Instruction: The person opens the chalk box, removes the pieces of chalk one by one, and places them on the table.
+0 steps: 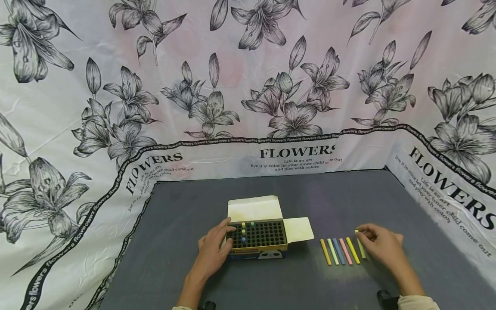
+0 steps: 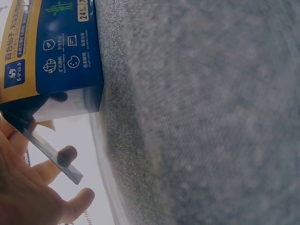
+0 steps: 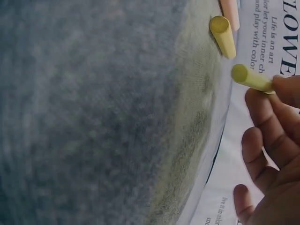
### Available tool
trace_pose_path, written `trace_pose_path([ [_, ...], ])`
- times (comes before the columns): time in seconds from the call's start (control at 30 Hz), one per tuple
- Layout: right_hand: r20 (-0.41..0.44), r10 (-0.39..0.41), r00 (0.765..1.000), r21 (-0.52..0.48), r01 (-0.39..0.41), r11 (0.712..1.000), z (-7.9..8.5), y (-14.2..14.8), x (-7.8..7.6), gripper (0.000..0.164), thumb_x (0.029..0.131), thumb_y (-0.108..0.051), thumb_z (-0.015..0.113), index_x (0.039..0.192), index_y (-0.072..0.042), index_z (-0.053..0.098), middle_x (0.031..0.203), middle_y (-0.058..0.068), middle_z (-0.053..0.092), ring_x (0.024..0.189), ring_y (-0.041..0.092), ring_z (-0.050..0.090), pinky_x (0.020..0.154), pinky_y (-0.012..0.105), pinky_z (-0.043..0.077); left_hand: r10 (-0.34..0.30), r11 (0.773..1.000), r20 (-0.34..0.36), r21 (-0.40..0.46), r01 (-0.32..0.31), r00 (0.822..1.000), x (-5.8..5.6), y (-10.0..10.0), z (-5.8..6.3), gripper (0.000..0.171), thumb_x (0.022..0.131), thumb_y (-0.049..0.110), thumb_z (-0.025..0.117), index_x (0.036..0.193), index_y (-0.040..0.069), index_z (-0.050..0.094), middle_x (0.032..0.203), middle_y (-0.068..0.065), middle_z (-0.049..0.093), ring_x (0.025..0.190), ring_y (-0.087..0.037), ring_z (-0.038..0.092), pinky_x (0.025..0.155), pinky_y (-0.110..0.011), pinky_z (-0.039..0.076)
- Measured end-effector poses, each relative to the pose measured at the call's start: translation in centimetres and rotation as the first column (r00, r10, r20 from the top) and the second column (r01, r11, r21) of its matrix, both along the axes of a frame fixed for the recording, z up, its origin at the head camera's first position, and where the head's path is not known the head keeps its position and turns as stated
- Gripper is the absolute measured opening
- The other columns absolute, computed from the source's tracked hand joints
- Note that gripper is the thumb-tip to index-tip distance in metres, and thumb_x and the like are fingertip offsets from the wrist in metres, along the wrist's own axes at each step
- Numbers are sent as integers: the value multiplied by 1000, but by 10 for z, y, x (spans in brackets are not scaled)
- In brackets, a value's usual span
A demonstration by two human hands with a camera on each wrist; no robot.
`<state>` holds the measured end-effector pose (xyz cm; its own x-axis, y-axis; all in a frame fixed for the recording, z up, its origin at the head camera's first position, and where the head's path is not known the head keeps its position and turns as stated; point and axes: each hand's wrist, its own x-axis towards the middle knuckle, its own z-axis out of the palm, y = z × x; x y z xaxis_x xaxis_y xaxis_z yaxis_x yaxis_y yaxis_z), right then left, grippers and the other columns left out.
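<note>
A chalk box [image 1: 265, 248] with its lid raised stands on the dark table, its holder full of round holes. Several chalk sticks stand in the holes on its left side. My left hand [image 1: 213, 244] rests at the box's left end, its fingers loosely extended by the side flap [image 2: 54, 154]. The blue and yellow printed wall [image 2: 68, 51] shows in the left wrist view. Right of the box, my right hand [image 1: 381, 245] pinches a yellow-green chalk stick [image 3: 251, 77] near one end, between thumb and fingertips. Beside it lies a yellow chalk stick [image 1: 353, 250].
Left of that stick lie a pink stick [image 1: 345, 251], a blue stick [image 1: 339, 251], a pale green stick [image 1: 333, 251] and an orange-yellow stick [image 1: 325, 252], roughly parallel. The box's right flap [image 1: 300, 229] spreads outward. A flower-printed cloth [image 1: 217, 157] borders the table [image 1: 186, 202].
</note>
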<state>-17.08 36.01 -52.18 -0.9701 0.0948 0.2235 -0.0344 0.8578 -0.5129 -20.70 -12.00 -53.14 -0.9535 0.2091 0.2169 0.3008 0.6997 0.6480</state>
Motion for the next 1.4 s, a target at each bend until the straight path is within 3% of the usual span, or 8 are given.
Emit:
trace_pose_path([
  [0.13, 117, 12, 993, 14, -13, 1000, 0, 4, -4, 25, 100, -29, 65, 111, -9, 74, 89, 4, 78, 72, 13, 63, 74, 49, 22, 0, 1000, 3, 3, 0, 1000, 0, 0, 0, 31, 104, 24, 53, 132, 31, 64, 162, 7, 42, 147, -31, 42, 106, -69, 26],
  [0.3, 190, 12, 982, 63, -24, 998, 1, 3, -8, 25, 98, -30, 65, 108, -10, 75, 88, 2, 77, 71, 14, 61, 72, 49, 26, 0, 1000, 3, 6, 0, 1000, 0, -1, -1, 31, 104, 24, 53, 132, 31, 64, 162, 7, 42, 146, -31, 42, 106, -69, 26],
  [0.63, 250, -11, 968, 158, -29, 987, 7, -5, -14, 23, 96, -28, 67, 103, -8, 76, 88, 5, 76, 70, 16, 59, 70, 49, 29, 13, 1000, -3, 7, -13, 1000, 0, -2, 0, 31, 103, 24, 53, 131, 31, 64, 161, 8, 43, 146, -30, 43, 107, -69, 27],
  [0.8, 251, -14, 968, 167, -29, 986, 7, -7, -13, 21, 95, -26, 67, 102, -8, 76, 85, 3, 74, 70, 15, 58, 69, 46, 25, 1, 1000, -3, 14, -1, 1000, 1, -2, 1, 30, 103, 24, 53, 131, 30, 65, 161, 8, 43, 146, -31, 43, 107, -69, 26],
  [1.03, 283, -19, 959, 151, -25, 988, 10, -6, -13, 24, 96, -29, 65, 105, -8, 76, 88, 5, 76, 73, 18, 62, 72, 51, 28, -9, 1000, 2, 17, 9, 1000, 1, -1, 3, 30, 104, 24, 53, 131, 29, 65, 161, 7, 43, 146, -31, 42, 106, -69, 27],
  [1.2, 211, -47, 976, 149, 16, 989, 14, -10, -12, 32, 97, -30, 64, 112, -3, 72, 85, 8, 77, 68, 19, 61, 73, 55, 27, -2, 1000, 8, 25, 2, 1000, 1, -2, 3, 31, 104, 23, 53, 131, 29, 65, 161, 9, 42, 147, -29, 41, 108, -69, 25],
  [1.33, 29, -53, 998, 128, 49, 991, 16, -23, -9, 34, 96, -28, 68, 118, -2, 70, 83, 7, 76, 66, 18, 60, 73, 55, 26, -3, 1000, 8, 25, 3, 1000, 1, -2, 2, 31, 104, 23, 53, 132, 29, 64, 162, 9, 42, 147, -29, 41, 108, -69, 25],
  [1.4, -88, -45, 995, 98, 54, 994, 20, -33, -9, 32, 94, -24, 71, 117, -3, 71, 82, 7, 75, 68, 20, 60, 74, 55, 26, -7, 1000, 8, 21, 7, 1000, 0, -2, 2, 30, 104, 24, 53, 131, 30, 64, 162, 9, 42, 147, -29, 41, 108, -69, 25],
])
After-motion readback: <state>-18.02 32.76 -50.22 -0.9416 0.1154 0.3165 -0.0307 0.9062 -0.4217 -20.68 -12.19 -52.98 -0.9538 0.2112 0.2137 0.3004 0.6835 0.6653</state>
